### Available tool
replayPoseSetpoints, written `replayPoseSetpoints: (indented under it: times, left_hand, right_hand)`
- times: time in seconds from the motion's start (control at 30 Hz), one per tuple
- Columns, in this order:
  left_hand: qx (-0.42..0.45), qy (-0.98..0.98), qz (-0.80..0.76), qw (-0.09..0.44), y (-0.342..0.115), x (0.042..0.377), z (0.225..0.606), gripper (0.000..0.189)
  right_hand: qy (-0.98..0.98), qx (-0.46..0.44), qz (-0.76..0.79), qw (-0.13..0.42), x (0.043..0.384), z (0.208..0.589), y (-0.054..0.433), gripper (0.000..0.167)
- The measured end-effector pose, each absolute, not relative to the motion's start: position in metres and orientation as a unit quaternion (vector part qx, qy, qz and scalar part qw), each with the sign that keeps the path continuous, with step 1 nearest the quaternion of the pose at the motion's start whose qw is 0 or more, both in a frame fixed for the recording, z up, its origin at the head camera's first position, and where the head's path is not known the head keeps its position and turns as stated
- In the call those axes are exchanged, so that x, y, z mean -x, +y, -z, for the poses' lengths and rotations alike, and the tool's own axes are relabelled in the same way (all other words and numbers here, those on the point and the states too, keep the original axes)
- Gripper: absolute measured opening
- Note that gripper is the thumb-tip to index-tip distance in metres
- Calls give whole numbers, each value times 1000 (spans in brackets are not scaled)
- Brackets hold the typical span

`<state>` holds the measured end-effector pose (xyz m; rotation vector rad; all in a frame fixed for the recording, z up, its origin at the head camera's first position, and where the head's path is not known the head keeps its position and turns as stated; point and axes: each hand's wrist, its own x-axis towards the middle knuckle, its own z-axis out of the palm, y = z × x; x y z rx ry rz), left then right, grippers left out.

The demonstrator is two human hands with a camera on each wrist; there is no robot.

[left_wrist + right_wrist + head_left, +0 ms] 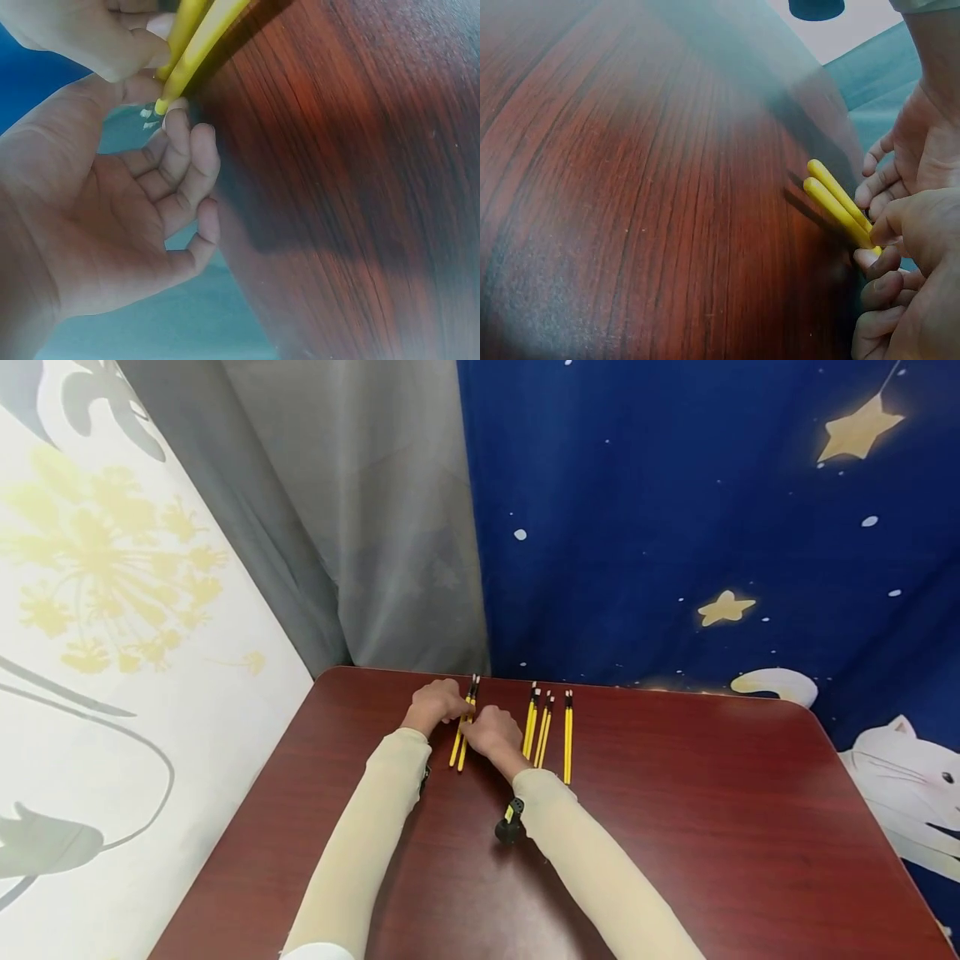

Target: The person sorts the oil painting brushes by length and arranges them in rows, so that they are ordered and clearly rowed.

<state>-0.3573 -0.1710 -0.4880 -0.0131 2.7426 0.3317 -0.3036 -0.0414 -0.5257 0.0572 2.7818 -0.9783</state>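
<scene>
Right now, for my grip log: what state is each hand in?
Left hand: closed, pinching two yellow sticks.
Right hand: closed, pinching the same sticks.

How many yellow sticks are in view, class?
8 yellow sticks: one pair at the left hand and right hand; three pairs on the table, right of the hands. The hands could hide others.

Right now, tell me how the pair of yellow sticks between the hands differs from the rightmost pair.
The held pair is gripped by the left hand and right hand; the rightmost pair lies untouched on the table. In the head view, the held pair slants, while the rightmost pair runs nearly straight up and down. The held pair's lower ends sit apart; the rightmost pair's lie close together. Both have yellow shafts, dark sections and whitish tips.
</scene>
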Motion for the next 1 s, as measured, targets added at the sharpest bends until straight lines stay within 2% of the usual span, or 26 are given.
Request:
replayPoseSetpoints:
  times: [0.43,0.67,0.87,1.0]
  left_hand:
    - [5,969,-138,205,-170,359,488,34]
    - [5,962,-151,226,-182,378,507,25]
    - [-6,960,-177,217,-178,357,485,21]
    - [-17,958,-194,210,-179,350,481,20]
  right_hand:
    - [942,-20,323,92,305,524,-39,33]
    - [940,-12,324,102,305,525,-38,45]
    - [934,-7,340,111,306,527,-35,48]
    - [930,11,355,89,310,541,-34,45]
